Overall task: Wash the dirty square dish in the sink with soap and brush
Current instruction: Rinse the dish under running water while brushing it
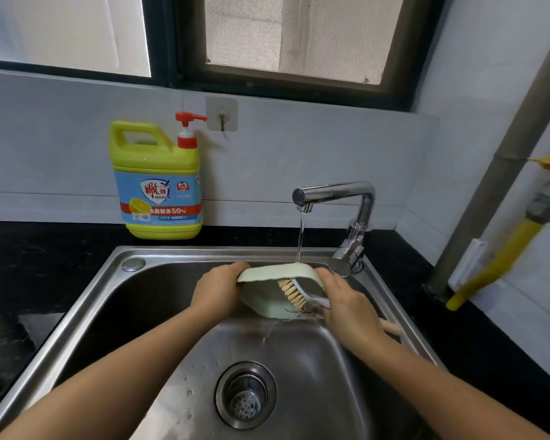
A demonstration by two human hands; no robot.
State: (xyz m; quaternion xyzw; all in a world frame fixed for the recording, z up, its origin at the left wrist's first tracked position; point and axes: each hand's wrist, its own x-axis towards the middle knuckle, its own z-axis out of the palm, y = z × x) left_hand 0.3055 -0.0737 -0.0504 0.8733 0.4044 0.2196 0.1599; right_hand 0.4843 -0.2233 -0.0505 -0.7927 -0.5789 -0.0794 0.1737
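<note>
A person's left hand (pixel 218 289) is gripping the left rim of a pale green square dish (pixel 262 303), with the fingers curled over its edge. The right hand (pixel 346 308) is clenching the handle of a brush (pixel 291 293). Just left of those fingers, the tan bristles are pressing against the face of the dish turned towards the person. The wooden end of the handle is sticking out behind the right wrist, close to the right wall of the sink (pixel 204 250).

The dish is being held tilted between the two hands at the back of the basin. Whether its lower edge is touching the steel cannot be told. A thin stream of water (pixel 300 236) is falling from the faucet (pixel 334 188) onto the dish's upper rim, nearer the right fingers than the left. The faucet's base is standing just beyond the right fingertips, crowding that side.

Below both hands, towards the person, the basin floor is stretching wide down to the drain strainer (pixel 245 395). Well beyond the left fingers, a yellow soap bottle (pixel 158 182) with a red pump is standing on the dark counter (pixel 29 249) against the wall
</note>
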